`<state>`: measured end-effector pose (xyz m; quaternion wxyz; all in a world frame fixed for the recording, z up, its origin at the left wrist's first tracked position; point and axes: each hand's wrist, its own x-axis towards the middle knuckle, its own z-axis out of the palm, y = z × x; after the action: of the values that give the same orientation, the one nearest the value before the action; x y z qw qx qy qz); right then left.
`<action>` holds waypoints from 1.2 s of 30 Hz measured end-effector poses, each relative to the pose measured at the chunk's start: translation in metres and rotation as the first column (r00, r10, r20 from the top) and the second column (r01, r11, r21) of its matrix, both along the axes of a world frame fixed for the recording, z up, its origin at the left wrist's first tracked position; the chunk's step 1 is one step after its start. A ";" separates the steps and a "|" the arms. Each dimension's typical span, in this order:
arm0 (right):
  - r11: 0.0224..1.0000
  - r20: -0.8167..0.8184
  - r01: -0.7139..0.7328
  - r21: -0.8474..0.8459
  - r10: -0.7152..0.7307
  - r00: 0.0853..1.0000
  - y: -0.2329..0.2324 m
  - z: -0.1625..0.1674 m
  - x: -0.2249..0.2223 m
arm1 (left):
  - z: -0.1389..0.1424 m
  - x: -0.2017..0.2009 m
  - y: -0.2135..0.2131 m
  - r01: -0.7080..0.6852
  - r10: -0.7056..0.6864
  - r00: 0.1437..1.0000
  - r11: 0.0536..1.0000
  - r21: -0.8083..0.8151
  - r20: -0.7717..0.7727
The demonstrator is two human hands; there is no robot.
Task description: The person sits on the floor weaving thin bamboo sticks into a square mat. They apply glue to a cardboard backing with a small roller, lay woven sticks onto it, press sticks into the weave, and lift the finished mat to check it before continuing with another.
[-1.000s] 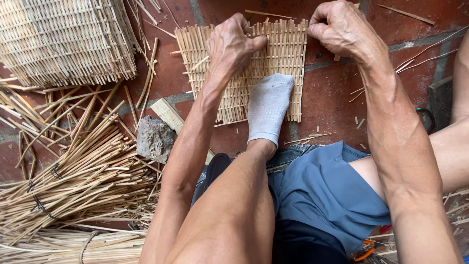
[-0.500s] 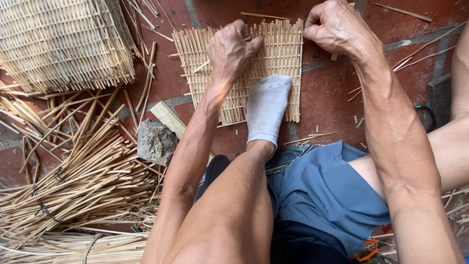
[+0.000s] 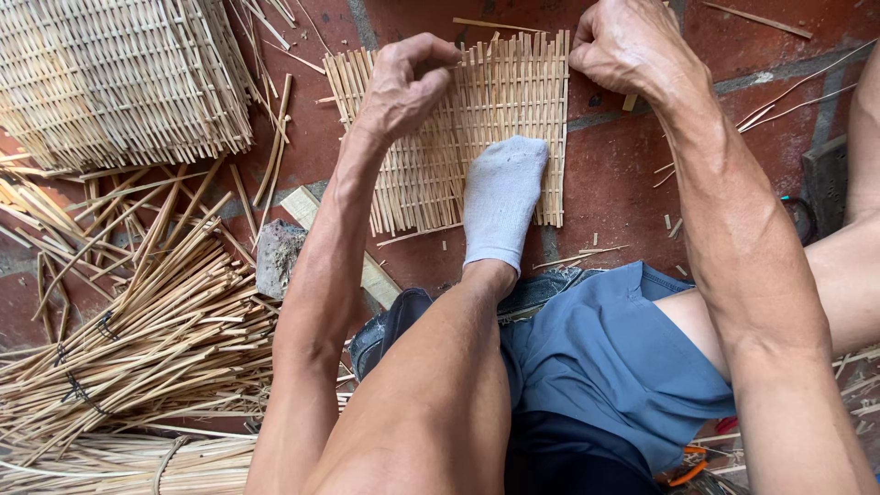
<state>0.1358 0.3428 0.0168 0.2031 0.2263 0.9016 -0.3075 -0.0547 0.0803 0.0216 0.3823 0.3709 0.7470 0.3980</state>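
A small woven bamboo mat (image 3: 431, 174) lies flat on the red brick floor (image 3: 623, 174). My foot in a grey sock (image 3: 500, 202) presses down on its near part. My left hand (image 3: 403, 87) rests on the mat's upper left area, fingers curled and pinching a strip near the top edge. At the mat's upper right corner my right hand (image 3: 628, 46) is closed on the end of a strip. My bare knee and blue shorts (image 3: 605, 357) fill the foreground.
A stack of finished woven mats (image 3: 119, 78) sits at the top left. Bundles of loose bamboo strips (image 3: 128, 339) cover the floor at the left. A grey stone (image 3: 278, 257) and a flat wooden stick (image 3: 302, 206) lie beside my left arm. Scattered splinters lie at the right.
Both hands have shifted slightly on the mat's top edge; the left hand's fingers have curled up more. The foot stays on the mat.
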 end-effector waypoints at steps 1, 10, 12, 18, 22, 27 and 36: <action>1.000 -0.025 -0.016 0.007 0.016 1.000 0.001 -0.001 0.000 | 0.001 -0.001 0.000 -0.003 0.003 1.000 1.000 -0.008 -0.013; 0.995 -0.027 -0.079 0.065 0.081 0.996 0.005 -0.006 0.002 | -0.021 0.007 0.004 0.172 -0.151 0.847 0.985 -0.008 -0.510; 0.993 -0.059 -0.088 0.084 0.093 0.994 0.004 -0.005 0.005 | -0.023 0.011 0.002 0.164 -0.107 0.828 0.985 0.055 -0.550; 0.996 -0.067 -0.091 0.018 0.092 0.993 0.005 0.000 0.003 | -0.026 0.029 -0.004 0.059 -0.010 0.839 0.996 0.072 -0.545; 0.998 -0.035 -0.067 -0.002 0.066 0.997 0.006 0.000 -0.003 | -0.030 0.031 0.005 0.015 -0.001 0.812 1.000 0.018 -0.583; 0.996 -0.038 -0.051 0.068 0.054 0.998 0.005 0.001 -0.002 | -0.027 0.024 0.019 0.002 -0.008 0.809 1.000 -0.010 -0.588; 0.932 -0.614 0.117 0.344 0.129 0.779 -0.058 -0.002 0.000 | -0.011 0.021 0.024 0.005 0.017 0.789 0.999 0.035 -0.614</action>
<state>0.1356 0.2847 0.0146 -0.1529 0.1417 0.9589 -0.1925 -0.0335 0.1039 0.0106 0.1114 0.4840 0.8248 0.2702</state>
